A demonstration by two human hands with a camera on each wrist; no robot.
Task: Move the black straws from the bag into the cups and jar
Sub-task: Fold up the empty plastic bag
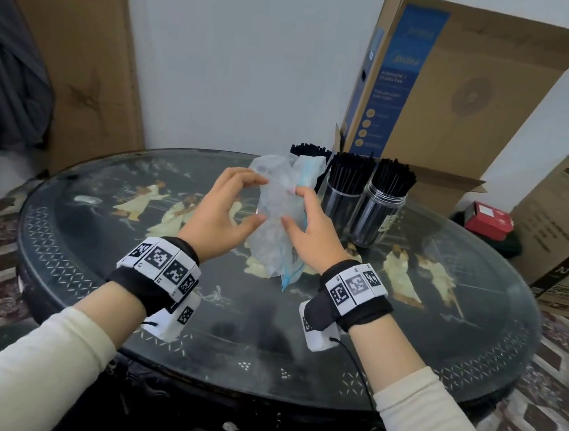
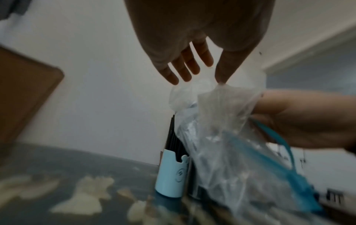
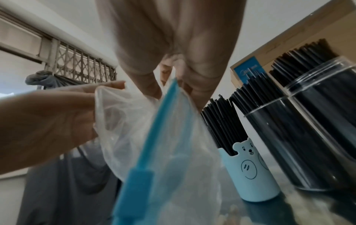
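A crumpled clear plastic bag [image 1: 274, 242] with a blue zip strip is held upright over the table's middle; no straws show inside it. My left hand [image 1: 260, 199] curls fingers and thumb round its left side. My right hand [image 1: 292, 205] pinches the zip edge, as the right wrist view shows with the right hand [image 3: 169, 85] on the bag [image 3: 173, 144]. Just behind stand a light-blue bear cup [image 3: 252, 172], a clear cup [image 1: 341, 199] and a clear jar [image 1: 375, 220], all packed with black straws [image 1: 352, 173]. The bag hides most of the blue cup in the head view.
The round black table [image 1: 99, 268] has a glass top with pale inlaid figures. A tall fan carton [image 1: 459, 93] leans right behind the jar. A flat carton [image 1: 83, 60] stands back left. A red box [image 1: 487, 219] and another carton [image 1: 563, 239] lie off the table's right.
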